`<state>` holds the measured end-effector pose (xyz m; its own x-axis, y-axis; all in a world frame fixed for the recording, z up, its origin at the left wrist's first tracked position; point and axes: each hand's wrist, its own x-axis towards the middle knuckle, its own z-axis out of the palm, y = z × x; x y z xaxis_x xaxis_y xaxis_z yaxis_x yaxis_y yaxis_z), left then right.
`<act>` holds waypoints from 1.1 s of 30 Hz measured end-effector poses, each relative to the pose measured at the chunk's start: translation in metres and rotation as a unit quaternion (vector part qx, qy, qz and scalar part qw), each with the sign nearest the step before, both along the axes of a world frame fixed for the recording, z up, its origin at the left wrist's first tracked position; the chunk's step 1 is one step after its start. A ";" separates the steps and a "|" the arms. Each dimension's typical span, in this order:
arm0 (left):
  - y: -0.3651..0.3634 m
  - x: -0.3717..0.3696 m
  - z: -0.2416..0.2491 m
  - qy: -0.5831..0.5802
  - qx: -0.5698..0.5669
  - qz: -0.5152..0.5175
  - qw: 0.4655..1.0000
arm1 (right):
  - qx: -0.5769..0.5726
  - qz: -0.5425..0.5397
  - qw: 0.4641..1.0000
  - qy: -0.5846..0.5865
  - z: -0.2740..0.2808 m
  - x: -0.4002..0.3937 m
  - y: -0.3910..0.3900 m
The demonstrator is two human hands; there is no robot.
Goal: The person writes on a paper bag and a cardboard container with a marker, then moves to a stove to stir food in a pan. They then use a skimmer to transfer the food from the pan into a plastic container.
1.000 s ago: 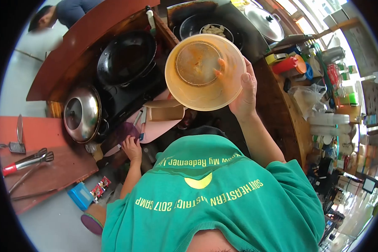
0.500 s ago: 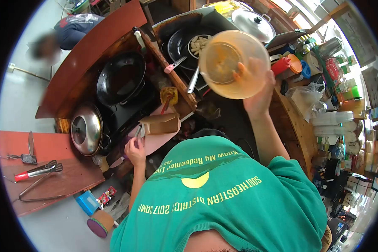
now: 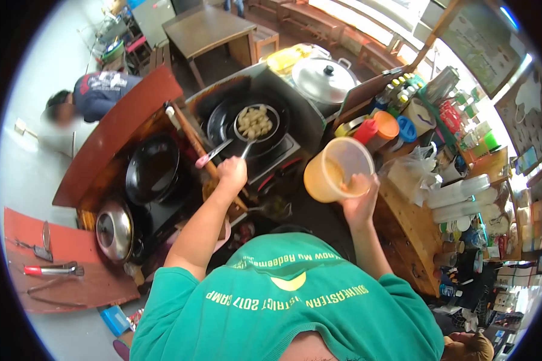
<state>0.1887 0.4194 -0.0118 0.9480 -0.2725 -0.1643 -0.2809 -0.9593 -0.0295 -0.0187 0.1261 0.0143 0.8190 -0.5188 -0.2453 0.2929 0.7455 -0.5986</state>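
My left hand (image 3: 232, 173) is wrapped round the handle of a strainer (image 3: 250, 143). The strainer's round basket holds pale food pieces (image 3: 256, 122) and rests in or just over a black wok (image 3: 223, 123) on the stove. Beside that hand, scissors with pink handles (image 3: 203, 161) lie at the edge of a wooden board. On the right, my right hand (image 3: 360, 201) grips the rim of a translucent plastic tub (image 3: 325, 174), its fingers partly inside. The tub is tilted, and an orange tint shows within it.
Another black wok (image 3: 153, 169) and a lidded pan (image 3: 113, 231) stand at the left. A lidded silver pot (image 3: 324, 81) is behind the stove. Bottles, a red squeeze bottle (image 3: 365, 130) and a plastic bag (image 3: 412, 171) crowd the right counter. Another person (image 3: 105, 95) bends at the far left.
My left hand has left the tongs-like metal tool by the cardboard box and taken the strainer's handle. My right hand has lowered and tilted the tub. The view has shifted forward.
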 end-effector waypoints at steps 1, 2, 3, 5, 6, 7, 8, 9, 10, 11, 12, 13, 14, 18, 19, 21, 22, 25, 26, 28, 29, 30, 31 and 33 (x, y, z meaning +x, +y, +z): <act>-0.003 0.003 -0.010 0.009 -0.004 0.010 1.000 | 0.010 0.006 1.000 0.009 0.000 -0.006 -0.001; -0.009 0.004 -0.014 0.019 -0.008 0.021 1.000 | 0.020 0.014 1.000 0.020 0.000 -0.013 -0.004; -0.018 0.000 -0.002 0.044 -0.021 0.040 0.998 | 0.018 0.025 0.999 0.025 -0.006 -0.017 -0.011; -0.025 0.004 -0.009 0.085 -0.072 0.079 0.991 | 0.014 0.021 0.999 0.045 -0.017 -0.028 -0.026; -0.022 0.014 -0.029 0.084 -0.073 0.079 0.991 | 0.010 0.023 0.997 0.067 -0.017 -0.032 -0.030; -0.018 0.026 -0.052 0.263 -0.325 0.213 0.883 | -0.001 0.022 0.997 0.070 -0.027 -0.035 -0.038; -0.016 0.034 -0.068 0.407 -0.538 0.320 0.665 | -0.002 0.025 0.997 0.069 -0.028 -0.038 -0.044; -0.018 0.036 -0.073 0.423 -0.610 0.353 0.569 | -0.002 0.027 0.997 0.070 -0.028 -0.039 -0.049; -0.020 0.036 -0.079 0.420 -0.613 0.355 0.568 | -0.001 0.030 0.997 0.072 -0.027 -0.040 -0.053; -0.022 0.035 -0.085 0.393 -0.642 0.364 0.549 | -0.002 0.036 0.997 0.071 -0.027 -0.040 -0.057; -0.025 0.032 -0.087 0.365 -0.670 0.373 0.529 | -0.005 0.040 0.996 0.075 -0.027 -0.040 -0.061; -0.033 0.023 -0.083 0.334 -0.673 0.353 0.557 | -0.007 0.046 0.996 0.080 -0.027 -0.039 -0.065; -0.039 0.012 -0.079 0.311 -0.670 0.320 0.594 | -0.008 0.054 0.995 0.081 -0.027 -0.037 -0.068; -0.042 -0.012 -0.079 0.265 -0.694 0.270 0.612 | -0.019 0.100 0.988 0.113 -0.026 -0.025 -0.075; -0.042 -0.020 -0.078 0.241 -0.694 0.253 0.630 | -0.011 0.119 0.985 0.123 -0.024 -0.021 -0.076; -0.044 -0.033 -0.079 0.198 -0.693 0.229 0.654 | -0.004 0.124 0.985 0.119 -0.013 -0.013 -0.073; -0.045 -0.038 -0.081 0.185 -0.687 0.226 0.665 | 0.002 0.121 0.986 0.112 -0.007 -0.008 -0.072; -0.044 -0.048 -0.078 0.184 -0.719 0.227 0.631 | -0.004 0.133 0.986 0.097 -0.010 0.007 -0.077; -0.045 -0.050 -0.075 0.174 -0.731 0.227 0.619 | -0.004 0.138 0.986 0.097 -0.009 0.011 -0.079; -0.044 -0.053 -0.072 0.160 -0.744 0.230 0.606 | -0.010 0.164 0.983 0.087 -0.002 0.016 -0.079; -0.043 -0.052 -0.070 0.173 -0.757 0.232 0.586 | -0.016 0.167 0.983 0.079 -0.006 0.020 -0.081; -0.041 -0.051 -0.069 0.185 -0.769 0.233 0.565 | -0.017 0.173 0.982 0.079 -0.008 0.021 -0.082; -0.038 -0.049 -0.068 0.188 -0.768 0.233 0.566 | -0.036 0.190 0.979 0.071 -0.009 0.022 -0.082; -0.042 -0.051 -0.067 0.180 -0.776 0.241 0.554 | -0.057 0.214 0.973 0.063 -0.011 0.023 -0.080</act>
<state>0.1379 0.3776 -0.0787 0.9542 -0.0789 -0.2885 0.2989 0.2833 0.9113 0.0042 0.0459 0.0033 0.9332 -0.1654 -0.3189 -0.1116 0.7103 -0.6950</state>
